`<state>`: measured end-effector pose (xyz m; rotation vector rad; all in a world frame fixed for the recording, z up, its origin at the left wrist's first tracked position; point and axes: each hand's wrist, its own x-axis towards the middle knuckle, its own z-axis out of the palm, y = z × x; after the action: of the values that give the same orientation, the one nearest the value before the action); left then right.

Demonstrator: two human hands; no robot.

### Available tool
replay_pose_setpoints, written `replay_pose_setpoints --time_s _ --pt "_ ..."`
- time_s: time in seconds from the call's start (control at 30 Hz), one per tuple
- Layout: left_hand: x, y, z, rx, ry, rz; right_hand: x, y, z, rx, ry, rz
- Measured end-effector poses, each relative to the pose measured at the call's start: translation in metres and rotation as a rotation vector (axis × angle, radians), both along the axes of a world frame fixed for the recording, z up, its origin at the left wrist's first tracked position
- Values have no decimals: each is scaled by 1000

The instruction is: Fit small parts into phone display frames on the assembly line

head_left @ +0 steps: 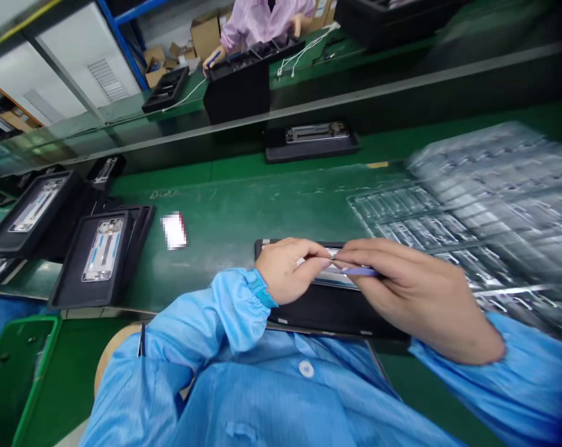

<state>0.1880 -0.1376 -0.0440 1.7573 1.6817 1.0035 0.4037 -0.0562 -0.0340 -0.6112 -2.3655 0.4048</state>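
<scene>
the right hand [411, 292] clasps a purple stick [362, 271] in its fingers; the left hand [290, 270] has fingertips bunched beside them, whether pinching anything i cannot tell. the pale frame [337, 280] lies just below both, in the black tray [327, 311], long axis running roughly left to right, neither hand clearly nearer.

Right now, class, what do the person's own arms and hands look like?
The left hand and right hand are ungloved. The left sleeve and right sleeve are loose, light blue and slightly shiny, with a teal band at the left wrist.
</scene>
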Motion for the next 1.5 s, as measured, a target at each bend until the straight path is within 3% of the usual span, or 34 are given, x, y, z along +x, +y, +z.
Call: replay_pose_setpoints --time_s 0.1,0.23,0.33,0.43,0.57,0.77,1.07,1.27,1.5 --pt "-9 5 -4 -2 155 -26 15 10 -10 62 -103 -21" --pt "-28 5 -19 -134 382 -36 39 25 -40 100 -279 -3" --pt "-42 -3 -28 -218 437 -116 46 31 -57 100 -289 18" --pt "-56 -12 -28 -233 430 -179 41 30 -65 73 -255 48" --pt "-66 -18 -25 -235 407 -188 25 26 -69 43 -283 128" --pt "-59 -16 -36 -167 421 -149 15 23 -74 102 -340 22" --pt "-56 -18 -40 -158 406 -154 4 15 -64 115 -347 40" --pt "-55 -18 -39 -169 400 -146 5 20 -59 -78 -339 32" --pt "-55 -19 -41 -132 402 -146 9 15 -67 14 -307 26"
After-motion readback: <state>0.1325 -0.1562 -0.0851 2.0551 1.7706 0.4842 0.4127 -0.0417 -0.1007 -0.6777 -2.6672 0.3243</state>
